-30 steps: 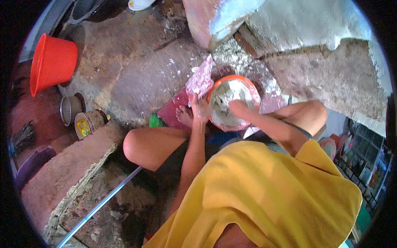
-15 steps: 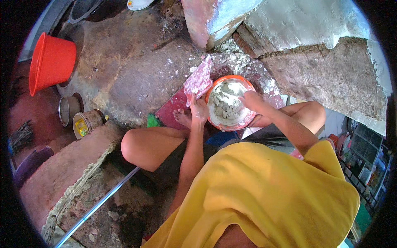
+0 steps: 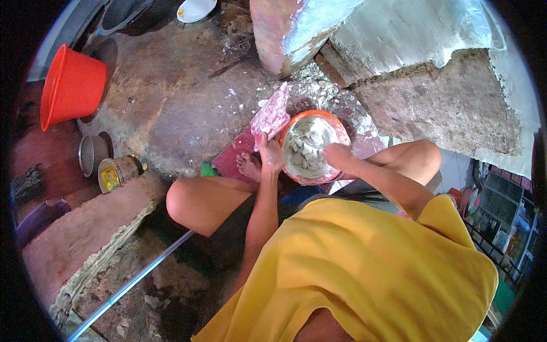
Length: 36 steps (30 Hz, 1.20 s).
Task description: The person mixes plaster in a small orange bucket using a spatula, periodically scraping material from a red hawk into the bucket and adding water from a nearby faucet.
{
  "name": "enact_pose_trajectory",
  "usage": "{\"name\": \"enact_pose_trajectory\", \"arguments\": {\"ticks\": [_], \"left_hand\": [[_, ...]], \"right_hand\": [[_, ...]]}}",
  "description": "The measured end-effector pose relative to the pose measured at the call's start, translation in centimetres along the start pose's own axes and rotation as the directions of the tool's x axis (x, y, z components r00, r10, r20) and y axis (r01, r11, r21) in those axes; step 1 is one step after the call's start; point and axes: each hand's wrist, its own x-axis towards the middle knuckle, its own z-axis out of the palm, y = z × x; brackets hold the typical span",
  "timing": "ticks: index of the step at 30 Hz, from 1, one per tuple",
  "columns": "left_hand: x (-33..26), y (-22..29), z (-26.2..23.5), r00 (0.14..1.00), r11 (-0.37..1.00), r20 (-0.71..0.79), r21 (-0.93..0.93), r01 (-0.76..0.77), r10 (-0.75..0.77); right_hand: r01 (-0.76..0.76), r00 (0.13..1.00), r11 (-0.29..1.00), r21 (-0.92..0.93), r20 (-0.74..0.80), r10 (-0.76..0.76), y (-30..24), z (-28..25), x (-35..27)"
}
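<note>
A round orange basin (image 3: 343,126) sits between my bent legs, its inside coated white and holding lumpy grey-white paste (image 3: 307,153). My right hand (image 3: 338,155) is closed over the basin's right side, at the edge of the paste. What its fingers grip is hidden. Left of the basin, my left hand (image 3: 272,155) is closed on the lower end of a pink, flat piece (image 3: 271,117) smeared with white. That piece points up and away, beside the basin's rim.
A red tub (image 3: 74,85), a metal pot (image 3: 94,155) and a small bucket (image 3: 117,172) stand at the left. White crumbs (image 3: 319,85) lie before a wall corner (image 3: 290,34). A shiny pole (image 3: 134,282) slants at lower left; a white plate (image 3: 195,9) is at the back.
My right hand has shifted left and slightly down inside the basin, toward the paste. My left hand still holds the pink piece. The whole view has shifted a little.
</note>
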Motion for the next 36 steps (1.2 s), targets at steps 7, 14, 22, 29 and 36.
{"name": "enact_pose_trajectory", "arguments": {"ticks": [7, 14, 22, 29, 36], "left_hand": [[1.0, -0.6, -0.1, 0.976, 0.957, 0.079, 0.196, -0.214, 0.202], [0.5, -0.2, -0.8, 0.98, 0.966, 0.041, 0.166, -0.199, 0.195], [0.5, -0.2, 0.2, 0.981, 0.967, 0.004, 0.165, -0.193, 0.195], [0.7, -0.1, -1.4, 0.977, 0.96, 0.022, 0.179, -0.214, 0.214], [0.6, -0.3, 0.3, 0.979, 0.971, 0.022, 0.13, -0.203, 0.201]], "right_hand": [[0.177, 0.982, 0.945, -0.277, -0.018, -0.189, 0.9, 4.2, 5.8], [0.118, 0.993, 0.979, -0.168, -0.003, -0.12, 0.6, -1.8, 0.7], [0.14, 0.989, 0.894, -0.425, 0.093, -0.111, -0.7, 2.8, 7.2], [0.247, 0.956, 0.951, -0.184, 0.209, -0.207, -0.4, -2.7, 2.9], [-0.005, 0.989, 0.999, -0.048, 0.145, 0.012, 2.0, -0.5, 0.0]]}}
